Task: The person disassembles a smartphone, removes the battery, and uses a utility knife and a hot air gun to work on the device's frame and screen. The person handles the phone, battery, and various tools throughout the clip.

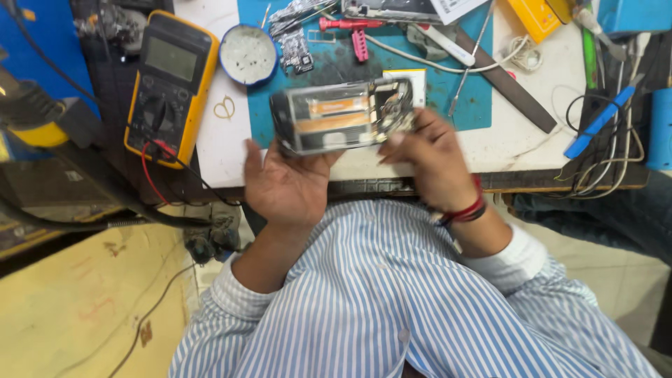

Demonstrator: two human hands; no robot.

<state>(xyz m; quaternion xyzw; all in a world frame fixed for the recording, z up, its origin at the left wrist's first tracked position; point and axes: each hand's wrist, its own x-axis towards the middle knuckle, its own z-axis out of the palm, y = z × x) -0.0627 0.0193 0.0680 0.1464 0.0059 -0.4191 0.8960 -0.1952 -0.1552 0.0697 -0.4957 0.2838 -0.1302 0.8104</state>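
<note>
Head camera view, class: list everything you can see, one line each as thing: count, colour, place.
Opened phone: one, silver with orange strips, held over the table edge.
Multimeter: one, yellow and black, left on the table.
Round tin: one, blue rim, top centre.
Work mat: one, teal, under the tools.
Screwdriver: one, red, top centre.
File: one, dark, right of the mat.
Table: one, white.
Left hand: fingers under the phone.
Right hand: fingers on the phone's right end.

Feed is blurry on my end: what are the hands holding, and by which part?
An opened phone, back cover off. Left hand cradles its left end from below; right hand grips its right end.
</note>
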